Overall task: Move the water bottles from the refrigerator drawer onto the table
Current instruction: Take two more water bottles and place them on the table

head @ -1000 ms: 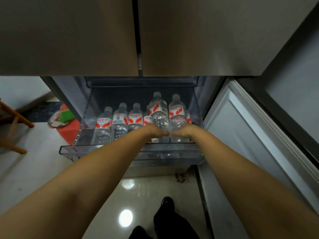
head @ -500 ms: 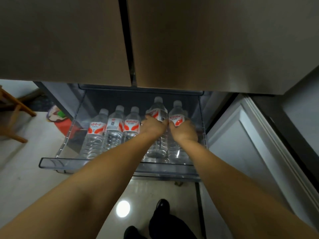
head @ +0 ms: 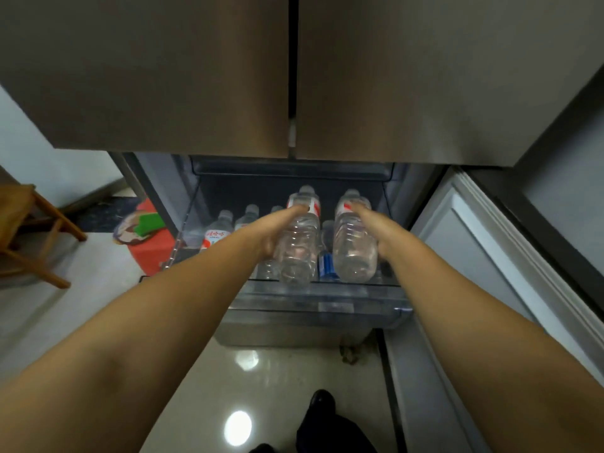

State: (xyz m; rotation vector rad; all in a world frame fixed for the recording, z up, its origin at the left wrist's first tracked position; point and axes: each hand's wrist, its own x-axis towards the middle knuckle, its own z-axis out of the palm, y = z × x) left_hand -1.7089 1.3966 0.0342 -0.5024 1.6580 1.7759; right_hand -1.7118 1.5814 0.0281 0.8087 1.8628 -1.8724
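both bottles (head: 299, 246) lifted higher, hands (head: 277, 228) clasped round them, fingers hidden behind

Two bottles (head: 299, 243) side by side above the drawer (head: 327, 305), other bottles (head: 217, 235) left inside it

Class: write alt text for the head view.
Two hands, left and right, each hold a water bottle lifted above an open refrigerator drawer. More bottles stand inside at left.
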